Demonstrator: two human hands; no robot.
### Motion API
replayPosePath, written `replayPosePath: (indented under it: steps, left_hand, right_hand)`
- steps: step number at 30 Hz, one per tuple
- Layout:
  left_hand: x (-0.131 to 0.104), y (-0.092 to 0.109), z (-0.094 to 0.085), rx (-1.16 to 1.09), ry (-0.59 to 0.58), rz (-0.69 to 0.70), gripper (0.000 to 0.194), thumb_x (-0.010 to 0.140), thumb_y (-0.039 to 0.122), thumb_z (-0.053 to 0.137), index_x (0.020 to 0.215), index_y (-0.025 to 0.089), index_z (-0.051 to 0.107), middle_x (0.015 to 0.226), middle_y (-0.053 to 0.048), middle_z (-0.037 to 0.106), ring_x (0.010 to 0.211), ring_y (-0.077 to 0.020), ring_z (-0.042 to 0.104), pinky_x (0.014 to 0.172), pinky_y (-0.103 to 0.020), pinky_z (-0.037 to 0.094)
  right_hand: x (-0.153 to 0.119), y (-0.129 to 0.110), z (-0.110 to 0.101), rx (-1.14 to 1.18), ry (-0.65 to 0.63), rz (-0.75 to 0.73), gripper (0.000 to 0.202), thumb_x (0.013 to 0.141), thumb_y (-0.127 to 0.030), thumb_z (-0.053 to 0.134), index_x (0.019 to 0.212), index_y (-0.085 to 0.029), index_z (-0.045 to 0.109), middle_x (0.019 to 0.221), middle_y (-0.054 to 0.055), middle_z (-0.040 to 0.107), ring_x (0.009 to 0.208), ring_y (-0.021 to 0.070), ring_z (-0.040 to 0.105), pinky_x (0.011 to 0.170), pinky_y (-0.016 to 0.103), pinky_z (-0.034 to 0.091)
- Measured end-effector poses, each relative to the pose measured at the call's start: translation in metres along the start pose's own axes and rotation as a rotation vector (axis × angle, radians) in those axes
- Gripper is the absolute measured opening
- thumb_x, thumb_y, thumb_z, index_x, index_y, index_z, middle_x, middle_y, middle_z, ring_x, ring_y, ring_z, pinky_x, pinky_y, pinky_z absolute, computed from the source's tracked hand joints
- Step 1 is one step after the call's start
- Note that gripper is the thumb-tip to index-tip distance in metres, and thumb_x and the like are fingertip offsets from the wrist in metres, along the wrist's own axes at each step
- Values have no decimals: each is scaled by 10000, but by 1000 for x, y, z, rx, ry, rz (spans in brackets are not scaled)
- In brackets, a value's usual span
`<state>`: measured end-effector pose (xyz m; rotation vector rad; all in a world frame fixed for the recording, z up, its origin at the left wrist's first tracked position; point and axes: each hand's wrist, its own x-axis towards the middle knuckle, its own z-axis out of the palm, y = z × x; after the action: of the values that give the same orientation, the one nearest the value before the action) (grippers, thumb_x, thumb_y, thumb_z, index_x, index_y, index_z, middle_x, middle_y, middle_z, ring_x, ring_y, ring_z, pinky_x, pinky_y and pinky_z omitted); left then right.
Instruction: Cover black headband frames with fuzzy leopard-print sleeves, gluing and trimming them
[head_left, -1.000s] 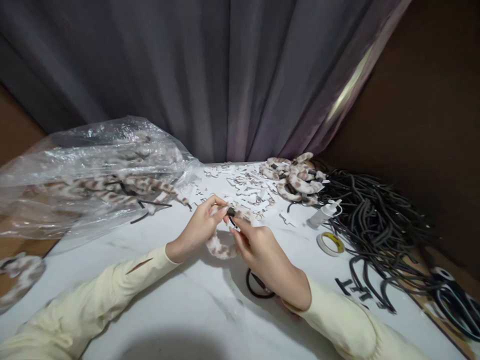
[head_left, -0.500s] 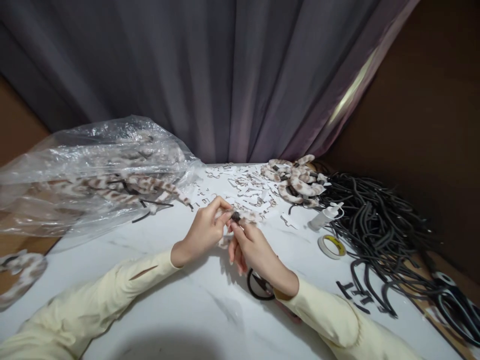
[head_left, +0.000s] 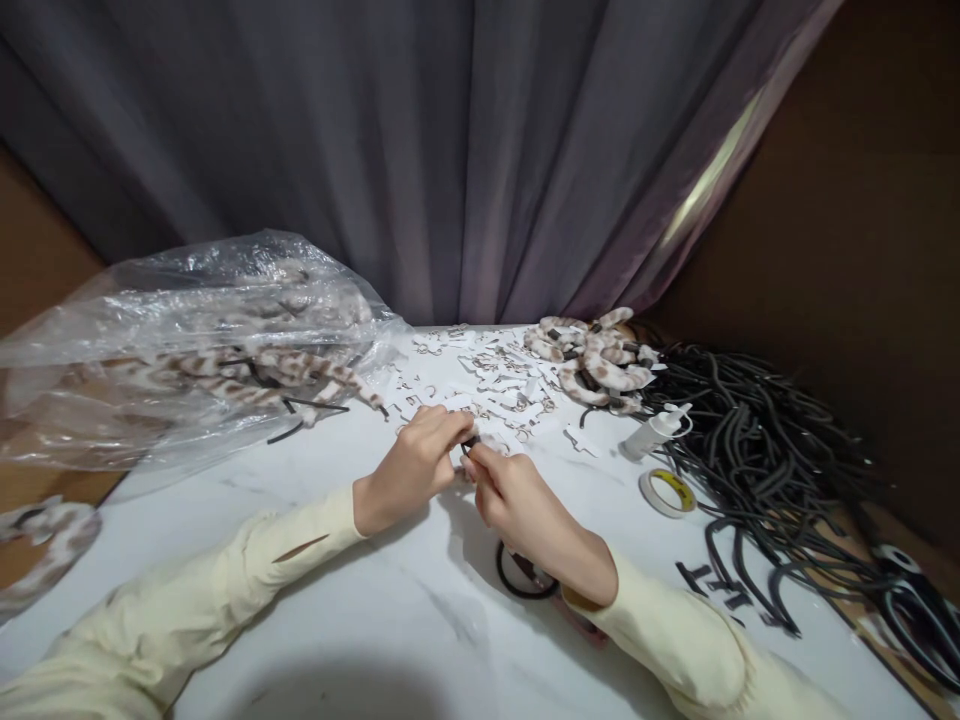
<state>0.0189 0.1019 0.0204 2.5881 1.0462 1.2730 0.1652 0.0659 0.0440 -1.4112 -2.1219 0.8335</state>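
Both my hands meet over the middle of the white table, closed around a small fluffy white-and-brown tube (head_left: 491, 440) with a black end (head_left: 469, 443). My left hand (head_left: 409, 472) pinches one side of the black end between thumb and fingers. From the other side, the fingertips of my right hand (head_left: 529, 505) grip the same black part. The fingers cover most of the piece. Below my right wrist lies a black loop (head_left: 504, 575), partly hidden by the arm, with something reddish beside it.
Small metal parts and white paper slips (head_left: 502, 375) lie scattered behind my hands. A plastic bag (head_left: 225, 290) of fluffy strips is at left, fluffy rings (head_left: 600, 365) at back right. Black tubes (head_left: 750, 440), a bottle (head_left: 651, 432), tape (head_left: 667, 494) and scissors (head_left: 915, 610) occupy the right.
My right hand has turned, its lower fingers curling in from a looser pose. My left hand has rolled over, knuckles more on top, still at the black end.
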Motion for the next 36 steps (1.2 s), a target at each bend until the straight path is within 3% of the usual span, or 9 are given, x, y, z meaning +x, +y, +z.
replayPosePath:
  steps: [3,6,12,16,19,24,27,36]
  left_hand:
    - [1,1,-3,-38,-37,27,290,683,-47,352,793,165,517,647,-1,506,632,-140,441,617,-244,370]
    - [3,3,-6,-97,-64,40,312,643,-47,342,782,164,524,607,13,468,601,-131,424,592,-228,366]
    - [10,11,-16,-223,-88,-62,250,701,-19,379,755,169,534,641,11,540,608,-110,492,582,-197,392]
    - [11,15,-19,-270,-87,-96,185,773,33,421,747,171,541,663,6,571,612,-106,520,576,-193,403]
    - [10,16,-20,-261,-40,-108,160,795,61,441,753,174,547,648,8,568,608,-107,529,559,-191,401]
    - [10,19,-22,-266,-39,-117,131,817,98,463,765,182,550,668,7,601,607,-106,550,541,-189,408]
    - [10,20,-23,-265,-69,-126,114,833,110,468,801,180,552,697,5,620,616,-103,564,549,-185,416]
    - [10,20,-25,-286,-99,-123,140,839,90,476,909,179,559,803,-9,659,707,-106,617,609,-169,447]
  right_hand:
    - [-4,-4,-8,-240,-41,-38,164,764,-16,395,745,-156,479,540,-18,459,458,97,355,476,219,231]
    - [-7,-8,-17,-447,-82,-25,251,706,15,395,862,-135,522,589,13,531,472,118,402,475,237,199]
    - [-8,-8,-31,-627,64,-101,255,699,-46,420,872,-178,554,708,41,598,502,132,442,499,259,162]
    - [-2,-3,-37,-390,73,-139,154,708,-52,420,667,-179,498,583,0,509,507,110,394,514,234,207]
    - [7,3,-41,-148,30,-167,186,746,-94,431,577,-169,456,534,-12,452,524,102,385,535,225,249]
    - [17,11,-48,330,-169,-49,211,779,-270,513,603,-156,525,541,-27,433,544,101,375,534,223,281]
    - [18,14,-50,583,-293,1,203,747,-289,567,606,-147,528,566,-29,460,568,100,404,568,229,312]
    - [21,24,-44,938,-306,154,147,676,-249,674,704,-141,580,604,-33,504,571,84,444,545,203,322]
